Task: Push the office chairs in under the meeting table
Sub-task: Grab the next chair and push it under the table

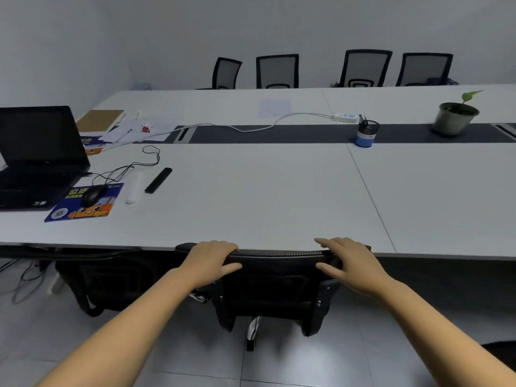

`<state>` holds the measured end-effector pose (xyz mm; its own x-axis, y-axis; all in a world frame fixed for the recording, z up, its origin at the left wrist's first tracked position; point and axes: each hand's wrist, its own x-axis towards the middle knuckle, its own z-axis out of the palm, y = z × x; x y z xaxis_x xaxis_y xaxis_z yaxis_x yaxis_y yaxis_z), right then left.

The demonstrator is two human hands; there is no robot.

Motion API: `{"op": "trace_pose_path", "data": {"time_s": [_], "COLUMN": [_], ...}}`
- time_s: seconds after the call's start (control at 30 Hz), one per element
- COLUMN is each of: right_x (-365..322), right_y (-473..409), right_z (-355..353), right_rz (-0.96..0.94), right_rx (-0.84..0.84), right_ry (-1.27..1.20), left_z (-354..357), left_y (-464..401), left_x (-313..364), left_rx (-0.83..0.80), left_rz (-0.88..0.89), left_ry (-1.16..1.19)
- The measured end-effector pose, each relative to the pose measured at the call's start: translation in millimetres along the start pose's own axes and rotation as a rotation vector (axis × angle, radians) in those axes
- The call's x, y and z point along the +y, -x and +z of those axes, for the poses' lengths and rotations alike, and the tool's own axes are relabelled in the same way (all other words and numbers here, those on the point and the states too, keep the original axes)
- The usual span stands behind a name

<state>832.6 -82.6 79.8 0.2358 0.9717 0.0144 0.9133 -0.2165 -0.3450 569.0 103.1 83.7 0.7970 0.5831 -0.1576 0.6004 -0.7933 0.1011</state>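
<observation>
A black office chair (275, 286) stands right in front of me, its backrest top against the near edge of the white meeting table (265, 196). My left hand (210, 261) grips the left end of the backrest top, fingers curled over it. My right hand (349, 263) lies on the right end, fingers over the top and thumb on the back. The chair's seat is hidden under the table. A second black chair (95, 280) sits tucked under the table to the left.
Several mesh-back chairs (277, 71) line the far side. On the table: a laptop (36, 157), mouse (93, 195) on a blue pad, black remote (158, 180), power strip (346, 117), pen cup (366, 135), potted plant (455, 117). Cables (25, 277) hang at lower left.
</observation>
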Motion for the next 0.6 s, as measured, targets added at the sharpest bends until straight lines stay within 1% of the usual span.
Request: {"op": "trace_pose_path", "data": {"time_s": [0.07, 0.13, 0.2, 0.27, 0.33, 0.43, 0.5, 0.6], "right_x": [-11.4, -28.0, -45.4, -61.3, -73.8, -85.6, -91.3, -101.9], "right_y": [22.5, 50.2, 78.0, 105.4, 132.7, 175.6, 205.7, 246.6], "right_z": [-3.5, -7.3, -6.5, -2.3, 2.0, 7.0, 10.2, 13.7], "right_rz": [0.012, 0.089, 0.176, 0.258, 0.338, 0.497, 0.631, 0.844], "right_rx": [0.073, 0.124, 0.168, 0.226, 0.292, 0.379, 0.447, 0.6], "right_ry": [-0.13, -0.333, -0.539, -0.669, -0.778, -0.89, -0.943, -0.968], "left_z": [-1.3, -2.2, -3.5, -6.6, -2.3, 15.3, 24.7, 37.2], "left_y": [7.9, 20.3, 38.0, 60.5, 82.0, 106.2, 118.3, 125.4], "left_x": [3.6, 16.2, 36.9, 60.0, 79.7, 101.4, 113.2, 128.5], "left_rx": [-0.002, 0.104, 0.219, 0.236, 0.24, 0.296, 0.269, 0.167], "left_rz": [0.012, 0.028, 0.096, 0.12, 0.06, -0.042, -0.06, -0.017], "left_ry": [-0.079, -0.041, 0.12, 0.348, 0.626, 1.05, 1.191, 1.235]}}
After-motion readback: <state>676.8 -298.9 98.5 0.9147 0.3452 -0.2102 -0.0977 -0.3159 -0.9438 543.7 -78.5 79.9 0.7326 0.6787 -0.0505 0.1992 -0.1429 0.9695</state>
